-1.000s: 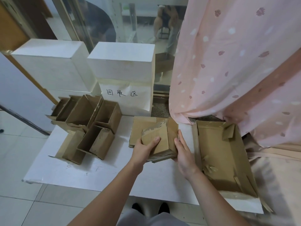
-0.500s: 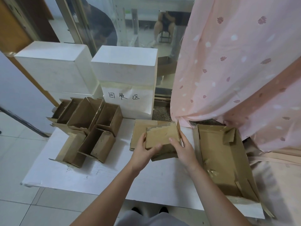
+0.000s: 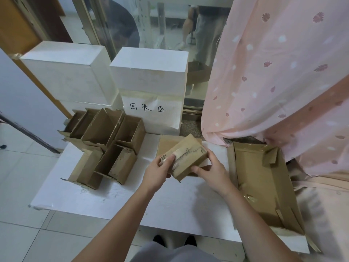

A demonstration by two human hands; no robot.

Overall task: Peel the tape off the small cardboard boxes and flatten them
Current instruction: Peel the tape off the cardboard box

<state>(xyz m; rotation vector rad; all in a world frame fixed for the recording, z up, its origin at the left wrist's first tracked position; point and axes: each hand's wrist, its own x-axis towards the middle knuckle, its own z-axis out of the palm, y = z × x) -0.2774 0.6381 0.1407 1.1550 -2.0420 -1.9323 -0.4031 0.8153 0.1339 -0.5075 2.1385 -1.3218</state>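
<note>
Hands held one small cardboard box just above the white table, tilted, with a strip of clear tape running across its upper face. The left hand gripped the box's near left end, its fingers curled over the top edge and touching the end of the tape; whether it pinched the tape itself could not be told. The right hand clasped the box's right side, thumb laid along the front face and fingers wrapped behind. Under and behind the held box lay a flat piece of cardboard on the table. To the left stood a cluster of open small boxes, touching one another, some upright and some tipped on their sides. To the right a large shallow cardboard tray rested on the table's edge, scraps of tape lying inside it. Two white blocks stood at the back, and a paper sign with handwritten characters hung on the right one. Pink patterned cloth draped over the right side.
</note>
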